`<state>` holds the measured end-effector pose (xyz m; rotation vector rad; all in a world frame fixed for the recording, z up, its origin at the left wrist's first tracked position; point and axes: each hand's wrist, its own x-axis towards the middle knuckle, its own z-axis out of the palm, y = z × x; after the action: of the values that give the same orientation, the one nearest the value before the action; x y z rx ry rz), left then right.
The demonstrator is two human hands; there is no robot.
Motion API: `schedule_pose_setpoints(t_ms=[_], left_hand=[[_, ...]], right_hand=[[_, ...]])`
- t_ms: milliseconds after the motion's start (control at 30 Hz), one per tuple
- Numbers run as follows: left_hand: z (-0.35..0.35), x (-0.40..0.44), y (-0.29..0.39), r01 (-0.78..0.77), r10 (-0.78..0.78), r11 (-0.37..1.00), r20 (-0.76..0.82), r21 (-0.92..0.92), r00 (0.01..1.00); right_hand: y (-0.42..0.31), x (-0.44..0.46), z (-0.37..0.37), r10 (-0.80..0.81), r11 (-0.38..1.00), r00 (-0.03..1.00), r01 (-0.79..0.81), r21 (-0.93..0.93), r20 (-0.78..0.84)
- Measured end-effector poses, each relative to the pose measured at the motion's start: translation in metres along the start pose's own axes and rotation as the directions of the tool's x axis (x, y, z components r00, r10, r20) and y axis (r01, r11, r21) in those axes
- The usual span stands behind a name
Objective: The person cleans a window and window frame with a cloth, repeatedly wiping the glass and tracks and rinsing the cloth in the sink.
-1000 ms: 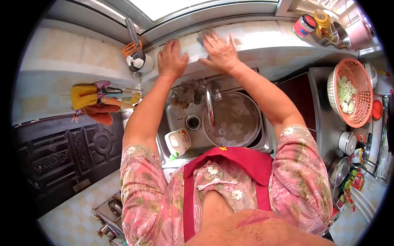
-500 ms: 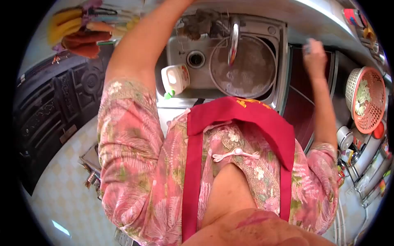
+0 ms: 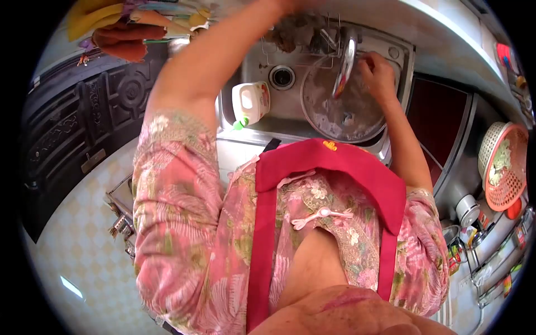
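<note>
My right hand [image 3: 377,73] is over the right side of a round basin [image 3: 310,111] of cloudy water, just right of the curved metal faucet [image 3: 347,58]. Its fingers are curled in; what they hold, if anything, is hidden. A small bluish-white spot shows on the water, too unclear to name. At the top edge, my left hand [image 3: 298,4] is blurred and partly cut off, above a wire rack [image 3: 301,56] with dark items in it. A white bottle with a green cap [image 3: 249,103] leans in the sink [image 3: 279,125], below the drain.
A dark red panelled surface [image 3: 438,114] lies right of the sink. Farther right are a pink and white strainer basket [image 3: 505,184] with pale green pieces and a white lidded container [image 3: 468,211]. Yellow and brown gloves [image 3: 125,36] hang at upper left, above a dark carved door [image 3: 92,123].
My right hand has moved left from above the dark red surface to over the basin. The small spot on the water is new. My left hand has come slightly into view; the whole view has shifted.
</note>
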<state>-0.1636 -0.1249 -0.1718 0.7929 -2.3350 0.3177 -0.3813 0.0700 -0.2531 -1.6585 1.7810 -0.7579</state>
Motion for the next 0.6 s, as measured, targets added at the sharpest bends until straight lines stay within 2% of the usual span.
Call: schedule_pose_setpoints(t_ms=[33,67,100,167,233,267,300,333,400,467,500,567,600], left_hand=[[-0.002,-0.019,0.011,0.097,-0.065,0.989,0.263,-0.108,0.962],[-0.015,-0.038,0.032,0.218,-0.093,0.958,0.517,-0.186,0.851],[-0.032,-0.049,0.044,0.063,-0.006,0.977,0.274,-0.202,0.962],[-0.033,-0.082,0.058,0.258,-0.210,0.958,0.310,-0.124,0.927],[-0.022,-0.111,0.053,0.327,-0.271,0.943,0.414,-0.069,0.869],[-0.024,-0.108,0.052,0.374,-0.312,0.918,0.343,-0.130,0.886],[-0.039,-0.090,0.056,0.462,-0.383,0.867,0.341,-0.187,0.858],[-0.053,-0.067,0.061,0.435,-0.392,0.857,0.201,-0.276,0.898],[-0.084,-0.013,0.083,0.642,-0.556,0.611,0.326,-0.464,0.765],[-0.084,0.026,0.100,0.645,-0.521,0.499,0.394,-0.578,0.757],[-0.080,0.040,0.109,0.647,-0.502,0.435,0.427,-0.627,0.752],[-0.067,0.060,0.120,0.646,-0.450,0.199,0.517,-0.737,0.728],[-0.059,0.069,0.124,0.638,-0.415,0.071,0.559,-0.767,0.718]], right_hand=[[0.005,0.004,-0.008,0.000,1.000,1.000,0.000,0.029,-0.002],[0.009,0.005,-0.015,0.004,0.998,1.000,-0.004,0.061,-0.003],[0.013,0.002,-0.019,0.034,0.994,0.999,-0.034,0.102,-0.004],[0.013,-0.001,-0.021,0.024,0.988,1.000,-0.022,0.152,-0.009],[0.008,-0.002,-0.036,-0.022,0.984,0.996,0.036,0.174,-0.081],[-0.003,0.000,-0.045,-0.066,0.981,0.988,0.090,0.172,-0.143],[-0.021,0.005,-0.062,-0.053,0.967,0.990,0.084,0.241,-0.132],[-0.042,0.004,-0.076,-0.031,0.945,0.995,0.061,0.322,-0.098],[-0.090,0.007,-0.105,-0.083,0.916,0.993,0.108,0.386,-0.081],[-0.122,0.013,-0.111,-0.228,0.832,0.959,0.281,0.479,-0.168],[-0.126,0.018,-0.105,-0.257,0.834,0.927,0.356,0.422,-0.274],[-0.122,0.040,-0.098,-0.324,0.830,0.820,0.486,0.274,-0.472],[-0.115,0.049,-0.108,-0.273,0.864,0.837,0.430,0.262,-0.474]])
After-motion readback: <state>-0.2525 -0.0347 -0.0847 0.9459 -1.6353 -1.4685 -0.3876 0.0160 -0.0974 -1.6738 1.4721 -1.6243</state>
